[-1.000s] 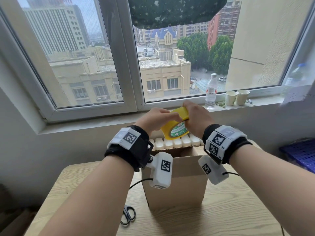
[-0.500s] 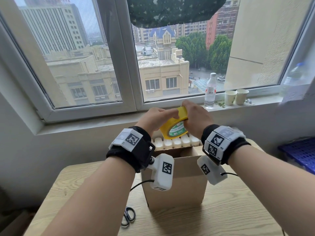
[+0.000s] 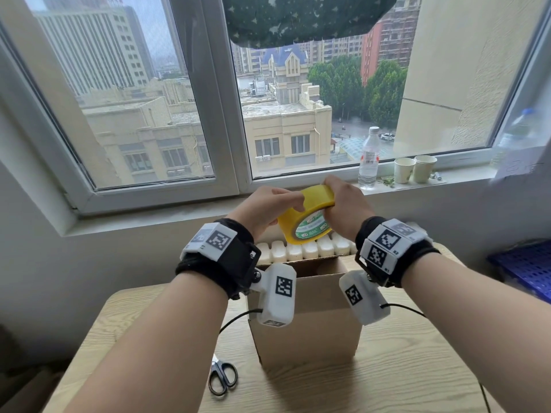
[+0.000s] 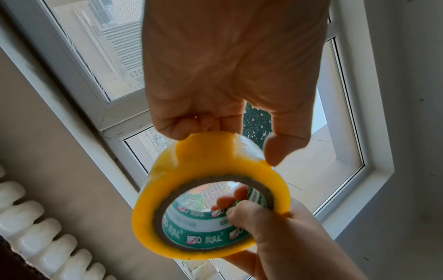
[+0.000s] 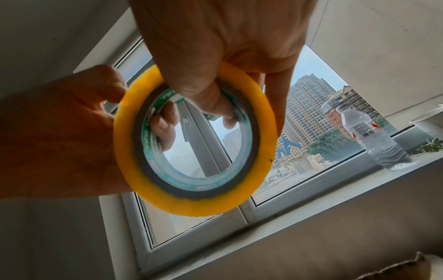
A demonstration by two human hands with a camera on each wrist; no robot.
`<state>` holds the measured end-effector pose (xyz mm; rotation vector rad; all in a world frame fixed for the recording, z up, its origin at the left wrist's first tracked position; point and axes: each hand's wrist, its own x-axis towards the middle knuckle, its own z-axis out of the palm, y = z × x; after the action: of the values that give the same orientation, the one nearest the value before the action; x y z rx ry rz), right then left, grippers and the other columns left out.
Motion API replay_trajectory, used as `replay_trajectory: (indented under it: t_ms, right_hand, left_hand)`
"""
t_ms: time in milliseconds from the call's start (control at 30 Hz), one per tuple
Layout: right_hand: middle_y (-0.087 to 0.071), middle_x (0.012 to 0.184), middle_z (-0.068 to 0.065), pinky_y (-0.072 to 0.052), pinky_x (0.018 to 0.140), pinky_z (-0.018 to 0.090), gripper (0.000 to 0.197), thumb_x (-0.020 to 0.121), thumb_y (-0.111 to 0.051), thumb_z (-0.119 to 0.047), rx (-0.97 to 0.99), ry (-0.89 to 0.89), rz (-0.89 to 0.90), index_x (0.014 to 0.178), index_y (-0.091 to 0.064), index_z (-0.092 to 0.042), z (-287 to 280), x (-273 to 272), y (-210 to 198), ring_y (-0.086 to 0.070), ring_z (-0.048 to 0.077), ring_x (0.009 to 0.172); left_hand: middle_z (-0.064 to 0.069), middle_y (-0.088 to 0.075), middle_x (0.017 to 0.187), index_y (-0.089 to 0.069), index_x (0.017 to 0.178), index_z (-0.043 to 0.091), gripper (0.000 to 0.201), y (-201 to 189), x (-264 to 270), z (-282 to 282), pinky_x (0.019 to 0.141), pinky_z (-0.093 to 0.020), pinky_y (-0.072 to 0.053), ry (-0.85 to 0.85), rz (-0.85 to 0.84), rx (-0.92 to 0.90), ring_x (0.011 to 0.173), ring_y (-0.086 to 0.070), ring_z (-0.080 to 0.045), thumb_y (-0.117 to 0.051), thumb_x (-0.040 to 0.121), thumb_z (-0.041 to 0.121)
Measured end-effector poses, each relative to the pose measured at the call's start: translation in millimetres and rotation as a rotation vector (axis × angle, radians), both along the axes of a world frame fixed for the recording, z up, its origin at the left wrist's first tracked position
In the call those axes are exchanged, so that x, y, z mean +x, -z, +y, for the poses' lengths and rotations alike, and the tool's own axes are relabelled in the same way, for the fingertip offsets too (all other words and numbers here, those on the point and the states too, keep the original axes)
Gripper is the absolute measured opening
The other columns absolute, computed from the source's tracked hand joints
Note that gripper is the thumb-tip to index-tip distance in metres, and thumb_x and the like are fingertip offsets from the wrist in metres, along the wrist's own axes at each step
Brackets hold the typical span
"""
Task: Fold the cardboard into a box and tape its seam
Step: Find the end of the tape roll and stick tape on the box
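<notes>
Head view: both hands raised above the cardboard box (image 3: 307, 332), holding a yellow tape roll (image 3: 307, 217) between them, in front of the window sill. Left hand (image 3: 262, 211) curls around the roll's left side, fingers reaching toward the core. Right hand (image 3: 347, 210) wraps over the top right edge. The box stands upright on the wooden table (image 3: 387, 389), top open, well below the roll. Scissors (image 3: 222, 378) lie on the table just left of the box base. Water bottle (image 3: 369, 158) and two paper cups (image 3: 413, 169) stand on the sill.

Left wrist view: left hand (image 4: 230, 66) has fingers curled together on the roll's outer face (image 4: 210, 193), thumb tip touching the rim. Right hand (image 4: 275, 236) grips the lower side, fingertips hooked through the core.

Right wrist view: right hand (image 5: 230, 37) pinches the roll (image 5: 191, 144), thumb inside the core, fingers outside. Left hand (image 5: 55, 132) grips the opposite side, a finger showing through the hole. Can't tell whether a tape end is lifted.
</notes>
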<state>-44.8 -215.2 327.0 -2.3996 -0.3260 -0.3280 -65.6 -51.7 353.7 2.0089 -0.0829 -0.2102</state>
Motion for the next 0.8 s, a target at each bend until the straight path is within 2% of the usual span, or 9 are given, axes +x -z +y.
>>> replay_trajectory:
  t_ms: [100, 167, 233, 400, 467, 533, 633, 700, 800]
  right_hand:
    - [-0.053, 0.072, 0.002, -0.038, 0.061, 0.029, 0.013, 0.083, -0.048, 0.0, 0.034, -0.009, 0.002, 0.089, -0.05, -0.012, -2, 1, 0, -0.053, 0.025, 0.071]
    - [-0.054, 0.072, 0.004, -0.042, 0.062, 0.031, 0.012, 0.084, -0.048, 0.0, 0.055, -0.013, 0.009, 0.087, -0.05, -0.011, -3, 2, 1, -0.055, 0.027, 0.073]
    - [-0.054, 0.071, 0.004, -0.043, 0.063, 0.033, 0.012, 0.085, -0.048, 0.0, 0.096, -0.013, 0.018, 0.084, -0.05, -0.011, -3, 3, 3, -0.055, 0.027, 0.073]
    - [-0.052, 0.067, -0.001, -0.041, 0.064, 0.031, 0.026, 0.086, -0.052, -0.001, 0.242, -0.012, 0.07, 0.071, -0.047, -0.021, -4, 3, 6, -0.053, 0.022, 0.072]
    - [-0.056, 0.07, 0.001, -0.047, 0.069, 0.037, 0.022, 0.085, -0.055, -0.001, 0.295, -0.018, 0.094, 0.075, -0.052, -0.02, -4, 3, 5, -0.057, 0.025, 0.075]
    - [-0.062, 0.076, 0.004, -0.053, 0.078, 0.044, 0.019, 0.083, -0.057, 0.001, 0.368, -0.028, 0.124, 0.084, -0.059, -0.018, -4, 2, 6, -0.062, 0.028, 0.081]
    - [-0.068, 0.087, 0.017, -0.054, 0.085, 0.052, 0.022, 0.08, -0.054, 0.003, 0.455, -0.03, 0.169, 0.097, -0.064, -0.009, -6, 2, 6, -0.066, 0.034, 0.089]
    - [-0.068, 0.087, 0.015, -0.055, 0.084, 0.054, 0.025, 0.08, -0.052, 0.006, 0.512, -0.034, 0.194, 0.096, -0.064, -0.01, -7, 2, 7, -0.067, 0.034, 0.089]
    - [-0.067, 0.08, 0.008, -0.056, 0.08, 0.055, 0.031, 0.08, -0.049, 0.01, 0.596, -0.04, 0.253, 0.087, -0.064, -0.017, -7, 4, 9, -0.066, 0.029, 0.083]
  left_hand:
    - [0.006, -0.054, 0.068, -0.072, 0.066, 0.021, 0.011, 0, -2, 1, 0.072, -0.028, -0.032, 0.052, -0.004, -0.048, 0.077, -0.041, -0.015, -0.063, 0.07, 0.018]
    - [-0.001, -0.055, 0.077, -0.075, 0.089, 0.009, 0.028, 1, -4, 3, 0.074, -0.03, -0.032, 0.068, -0.003, -0.081, 0.08, -0.042, -0.016, -0.062, 0.067, 0.02]
    - [-0.004, -0.051, 0.077, -0.071, 0.099, 0.0, 0.033, 1, -4, 5, 0.071, -0.029, -0.031, 0.075, -0.004, -0.091, 0.077, -0.038, -0.016, -0.061, 0.073, 0.017]
    - [0.003, -0.045, 0.064, -0.068, 0.097, 0.0, 0.018, 1, -3, 9, 0.069, -0.027, -0.029, 0.061, -0.011, -0.148, 0.068, -0.036, -0.012, -0.057, 0.084, 0.007]
    - [0.004, -0.042, 0.061, -0.065, 0.08, 0.002, 0.01, 2, -2, 10, 0.067, -0.027, -0.028, 0.075, -0.002, -0.156, 0.065, -0.034, -0.012, -0.056, 0.084, 0.007]
    - [0.005, -0.039, 0.059, -0.054, 0.066, 0.012, 0.019, 2, -1, 12, 0.065, -0.027, -0.027, 0.08, 0.005, -0.185, 0.063, -0.031, -0.012, -0.055, 0.085, 0.005]
    - [0.001, -0.034, 0.065, -0.051, 0.08, 0.009, 0.01, 1, -1, 12, 0.063, -0.026, -0.026, 0.075, 0.023, -0.239, 0.061, -0.029, -0.011, -0.059, 0.076, 0.013]
    - [-0.001, -0.032, 0.069, -0.049, 0.088, 0.01, 0.021, 2, -1, 13, 0.061, -0.025, -0.024, 0.083, 0.044, -0.273, 0.061, -0.028, -0.01, -0.06, 0.071, 0.015]
    - [-0.002, -0.031, 0.072, -0.046, 0.087, 0.013, 0.023, 5, 1, 15, 0.06, -0.024, -0.024, 0.07, 0.068, -0.325, 0.061, -0.028, -0.011, -0.062, 0.07, 0.017]
